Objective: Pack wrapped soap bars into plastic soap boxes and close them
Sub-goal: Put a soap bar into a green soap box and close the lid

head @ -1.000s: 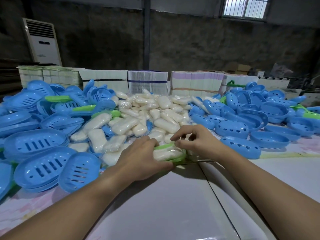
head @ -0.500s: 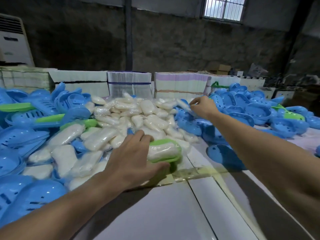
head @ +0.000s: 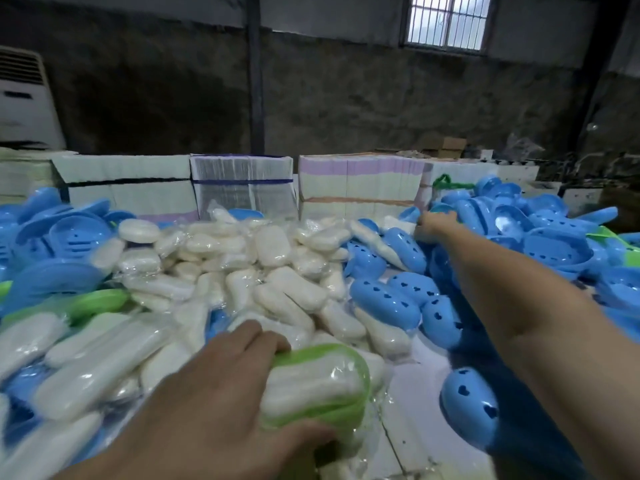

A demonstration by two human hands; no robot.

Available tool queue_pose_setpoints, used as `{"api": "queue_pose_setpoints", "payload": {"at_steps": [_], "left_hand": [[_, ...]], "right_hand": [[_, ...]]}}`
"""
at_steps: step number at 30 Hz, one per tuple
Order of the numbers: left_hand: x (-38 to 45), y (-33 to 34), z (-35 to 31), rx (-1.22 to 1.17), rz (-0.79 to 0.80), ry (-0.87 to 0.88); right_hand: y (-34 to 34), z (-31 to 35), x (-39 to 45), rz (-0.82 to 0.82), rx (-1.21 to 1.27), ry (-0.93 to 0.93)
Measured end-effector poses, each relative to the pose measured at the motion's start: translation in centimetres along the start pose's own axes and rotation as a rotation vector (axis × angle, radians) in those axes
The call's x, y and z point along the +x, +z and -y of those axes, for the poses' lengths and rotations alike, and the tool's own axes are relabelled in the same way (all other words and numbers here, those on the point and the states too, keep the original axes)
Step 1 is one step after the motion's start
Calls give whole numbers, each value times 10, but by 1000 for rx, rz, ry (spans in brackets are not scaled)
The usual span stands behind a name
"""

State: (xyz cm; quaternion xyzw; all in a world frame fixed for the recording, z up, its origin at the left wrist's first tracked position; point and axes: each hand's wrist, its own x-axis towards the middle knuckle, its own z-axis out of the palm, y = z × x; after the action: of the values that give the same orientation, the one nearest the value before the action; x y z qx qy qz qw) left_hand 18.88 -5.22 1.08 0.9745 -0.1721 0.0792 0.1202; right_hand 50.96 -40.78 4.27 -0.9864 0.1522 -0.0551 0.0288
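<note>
Nearest the camera, green soap box (head: pixel 318 386) lengthwise left-right, gripped by left hand (head: pixel 214 403), right hand (head: pixel 434 221) grip unclear

Packing workshop (bare concrete walls (head: pixel 346 98)), heaped soap boxes (head: pixel 554 237).

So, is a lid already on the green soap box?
No, the green box is open on top, and the wrapped soap in it shows uncovered beside the left hand.
</note>
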Motion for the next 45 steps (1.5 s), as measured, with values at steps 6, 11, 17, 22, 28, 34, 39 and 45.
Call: {"api": "queue_pose_setpoints", "payload": {"at_steps": [6, 11, 17, 22, 28, 34, 39, 45], "left_hand": [[18, 6, 4, 30, -44, -3], [24, 13, 6, 18, -79, 32], [21, 16, 8, -9, -87, -7], [15, 13, 7, -94, -91, -23], [-4, -3, -6, -161, -116, 0], [-34, -7, -12, -363, -212, -79], [-56, -5, -4, -595, -251, -203], [-68, -2, 7, -854, -262, -270]], "right_hand": [[7, -12, 30, -33, 56, 174], [5, -16, 32, -141, 165, 201], [0, -1, 15, -456, 225, -131], [-13, 28, -24, -477, 328, -258], [-29, 57, -111, -429, 465, -297], [-48, 87, -244, 19, 1182, -390], [-44, 84, -318, 713, 1571, -484], [-17, 80, -366, 514, 1430, -506]]}}
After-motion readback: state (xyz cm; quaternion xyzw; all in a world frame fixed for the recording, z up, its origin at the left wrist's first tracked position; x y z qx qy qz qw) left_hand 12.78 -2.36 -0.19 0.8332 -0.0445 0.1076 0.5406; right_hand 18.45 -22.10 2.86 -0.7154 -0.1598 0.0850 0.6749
